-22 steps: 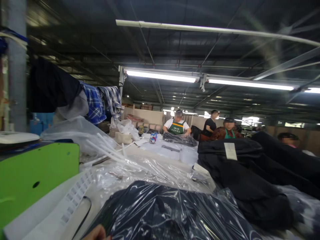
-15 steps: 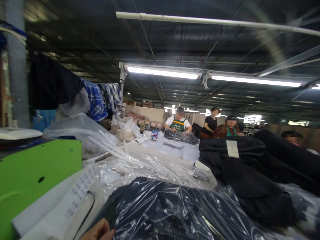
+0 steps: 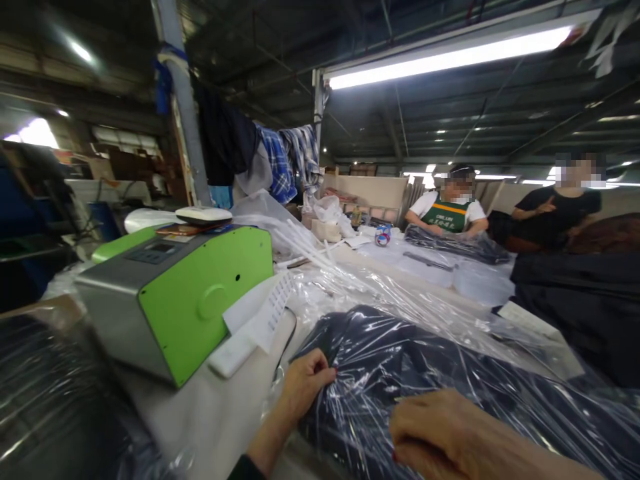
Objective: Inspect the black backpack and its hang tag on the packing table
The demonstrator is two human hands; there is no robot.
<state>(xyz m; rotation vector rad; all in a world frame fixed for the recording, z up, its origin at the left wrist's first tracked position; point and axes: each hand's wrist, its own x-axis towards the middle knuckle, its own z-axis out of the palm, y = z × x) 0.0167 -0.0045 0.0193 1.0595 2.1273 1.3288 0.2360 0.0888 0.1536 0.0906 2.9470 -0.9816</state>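
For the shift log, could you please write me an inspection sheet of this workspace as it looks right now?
Surface: long pale table, mostly covered.
Job's things: dark garment in clear plastic bag, lying flat.
Clutter: green machine with a white disc on top; barcode label strip; loose clear film; pile of unbagged dark garments.
Hands: left hand pinches the bag's edge; right hand rests on the bag.
Cables: thin dark cord beside the labels.
Surroundings: two co-workers at the far end; plaid shirts hung by a pole; strip light overhead.
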